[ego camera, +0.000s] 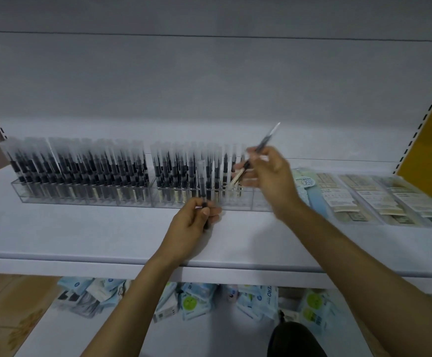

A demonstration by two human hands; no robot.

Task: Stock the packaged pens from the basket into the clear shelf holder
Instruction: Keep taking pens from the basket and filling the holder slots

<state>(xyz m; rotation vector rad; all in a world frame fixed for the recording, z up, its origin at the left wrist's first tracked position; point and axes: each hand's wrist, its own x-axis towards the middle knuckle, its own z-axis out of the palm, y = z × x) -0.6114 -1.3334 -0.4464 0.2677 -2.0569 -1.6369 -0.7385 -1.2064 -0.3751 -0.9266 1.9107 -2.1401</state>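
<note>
A long clear shelf holder (55,199) stands on the white shelf, packed with several upright packaged black pens (81,168); its right end holds only a few. My left hand (191,225) grips one packaged pen (201,181) upright just in front of the holder. My right hand (269,173) pinches another packaged pen (264,145), tilted with its top up and to the right and its lower end over the holder's right compartments. The basket is out of view.
Flat stationery packs (343,197) lie on the shelf right of the holder. The white shelf (81,235) has bare surface in front. Below it, light blue packets (197,300) lie on a lower level. Slotted uprights (416,130) frame the bay.
</note>
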